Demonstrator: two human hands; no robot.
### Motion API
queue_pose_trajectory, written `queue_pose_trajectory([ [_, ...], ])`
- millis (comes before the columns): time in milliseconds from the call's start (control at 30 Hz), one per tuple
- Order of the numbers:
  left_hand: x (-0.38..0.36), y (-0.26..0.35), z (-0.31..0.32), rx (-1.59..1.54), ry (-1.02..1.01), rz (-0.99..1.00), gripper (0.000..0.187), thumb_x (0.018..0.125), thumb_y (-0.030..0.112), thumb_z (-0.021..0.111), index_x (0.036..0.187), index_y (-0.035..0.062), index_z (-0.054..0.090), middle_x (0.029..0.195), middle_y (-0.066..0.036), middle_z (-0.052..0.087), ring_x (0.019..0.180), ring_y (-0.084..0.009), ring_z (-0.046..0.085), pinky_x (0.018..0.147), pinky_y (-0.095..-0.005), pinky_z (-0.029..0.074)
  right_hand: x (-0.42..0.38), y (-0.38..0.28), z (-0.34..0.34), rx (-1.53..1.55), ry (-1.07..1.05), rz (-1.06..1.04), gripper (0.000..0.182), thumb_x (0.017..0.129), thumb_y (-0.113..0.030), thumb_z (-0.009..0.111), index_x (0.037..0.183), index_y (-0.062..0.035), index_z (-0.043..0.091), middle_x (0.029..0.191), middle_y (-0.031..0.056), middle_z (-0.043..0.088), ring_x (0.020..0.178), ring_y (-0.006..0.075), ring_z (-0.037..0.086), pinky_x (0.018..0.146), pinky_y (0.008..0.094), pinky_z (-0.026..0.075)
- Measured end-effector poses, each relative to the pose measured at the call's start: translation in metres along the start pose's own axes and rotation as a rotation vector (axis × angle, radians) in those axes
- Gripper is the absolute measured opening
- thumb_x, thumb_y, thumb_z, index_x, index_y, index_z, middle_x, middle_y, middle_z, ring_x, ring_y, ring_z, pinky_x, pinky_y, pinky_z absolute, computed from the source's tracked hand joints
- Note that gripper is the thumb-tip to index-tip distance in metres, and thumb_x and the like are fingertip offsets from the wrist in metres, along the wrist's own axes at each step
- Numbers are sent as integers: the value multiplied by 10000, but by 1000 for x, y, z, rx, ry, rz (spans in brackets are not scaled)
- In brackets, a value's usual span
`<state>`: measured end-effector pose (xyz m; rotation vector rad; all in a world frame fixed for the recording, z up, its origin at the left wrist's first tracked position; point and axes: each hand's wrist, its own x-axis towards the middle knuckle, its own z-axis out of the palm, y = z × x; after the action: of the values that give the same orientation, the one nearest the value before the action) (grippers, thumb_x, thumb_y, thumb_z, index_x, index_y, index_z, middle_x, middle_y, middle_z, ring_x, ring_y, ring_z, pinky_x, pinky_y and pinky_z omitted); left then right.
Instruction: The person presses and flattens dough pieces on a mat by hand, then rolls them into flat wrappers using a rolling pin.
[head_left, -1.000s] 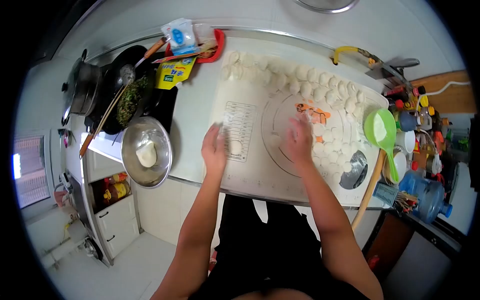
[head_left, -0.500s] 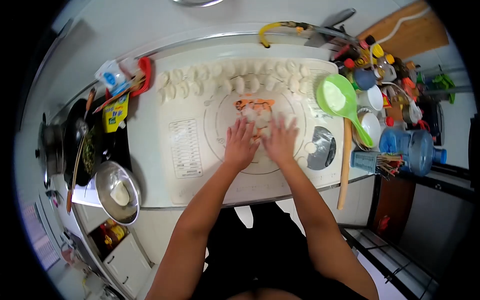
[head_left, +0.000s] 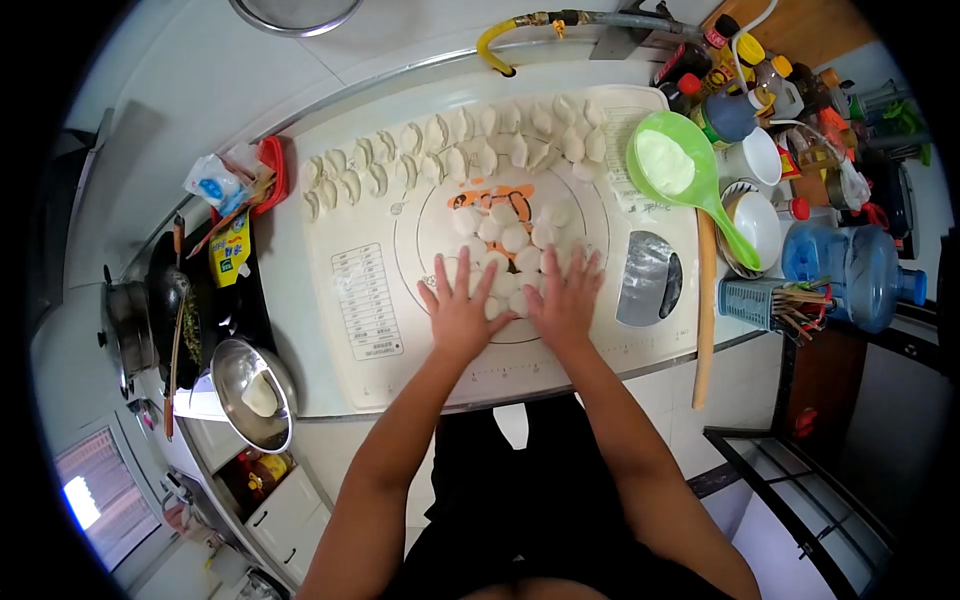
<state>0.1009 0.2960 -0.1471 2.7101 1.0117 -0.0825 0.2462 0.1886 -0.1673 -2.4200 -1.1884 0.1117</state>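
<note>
Several small rounds of dough (head_left: 514, 238) lie in a loose group on the printed pastry mat (head_left: 365, 215). Over the lower left of that group my left hand (head_left: 462, 312) rests with fingers spread, covering some pieces. Just beside it, my right hand (head_left: 562, 300) lies spread over the lower right pieces. The two thumbs almost meet. Neither hand grips anything; whether the palms press on dough is hidden. Beyond the rounds, two rows of folded dumplings (head_left: 432, 167) stretch along the mat's far side.
To the right are a green scoop (head_left: 690, 175) with white flour, a wooden rolling pin (head_left: 706, 320), a dough scraper (head_left: 645, 280) and a chopstick basket (head_left: 750, 298). On the left stand a steel bowl (head_left: 230, 385) holding dough and a dark wok (head_left: 165, 300).
Both hands have come nearer to me, down over the lower rounds. The dough rounds, blurred and partly hidden before, now show in a spread group. The camera view has tilted slightly.
</note>
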Motion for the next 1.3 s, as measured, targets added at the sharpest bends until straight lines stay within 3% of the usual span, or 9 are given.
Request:
queue_pose_trajectory([
  [233,12,-75,-2,-135,242,-213,774,860,517,659,1518,243,358,1617,-170,178,1446,-501,168,1033,-769,189,75,17,-1,-35,29,53,708,840,-393,695,1458,-182,422,1525,201,329,1415,498,251,1030,761,224],
  [367,57,-51,-16,-107,167,-211,663,924,461,585,1509,233,371,1605,-154,227,1452,-451,206,1043,-761,183,80,-20,19,8,-44,-218,634,835,-416,693,1398,-206,492,1497,193,376,1410,485,268,1052,733,237],
  [533,52,-30,-16,-7,-44,62,610,904,499,597,1465,312,449,1609,-115,227,1466,-428,185,1049,-771,160,51,-8,-22,86,-317,-130,688,812,-433,701,1423,-211,477,1552,190,293,1426,496,227,1067,730,213],
  [600,31,-22,-20,-22,-80,90,627,890,514,609,1462,309,455,1611,-125,215,1469,-440,162,1049,-775,153,20,31,-26,1,-139,-89,773,785,-445,730,1457,-192,443,1575,204,238,1439,498,193,1077,731,181],
  [767,22,46,-37,84,-312,59,823,803,660,628,1511,333,365,1638,-150,114,1481,-466,71,1033,-801,118,-29,56,-76,-37,-241,18,889,730,-502,766,1482,-185,414,1581,212,225,1450,497,165,1077,740,148],
  [900,11,55,1,66,-197,254,778,839,676,563,1518,374,334,1647,-97,122,1491,-446,37,1018,-816,115,-38,43,-58,-146,-441,-106,1007,651,-590,785,1495,-205,394,1592,200,210,1458,486,167,1083,730,163],
  [1033,10,15,-10,190,-117,109,689,863,623,573,1489,425,364,1638,-89,162,1480,-452,100,1017,-812,129,3,30,-29,-45,-251,-206,1041,621,-627,782,1495,-217,392,1600,193,191,1465,467,172,1083,730,171],
  [1167,-5,-39,-14,103,9,-190,702,868,501,652,1496,325,390,1626,-152,156,1465,-493,91,1025,-796,131,43,27,-21,25,-199,-216,920,719,-567,752,1489,-210,394,1575,190,257,1452,462,211,1086,719,188],
  [1300,-21,-57,-14,-8,124,-359,875,783,566,714,1521,271,348,1623,-210,113,1461,-517,81,1028,-789,141,87,16,-8,141,-58,-218,774,827,-470,695,1476,-163,406,1547,198,309,1419,472,276,1086,704,217],
])
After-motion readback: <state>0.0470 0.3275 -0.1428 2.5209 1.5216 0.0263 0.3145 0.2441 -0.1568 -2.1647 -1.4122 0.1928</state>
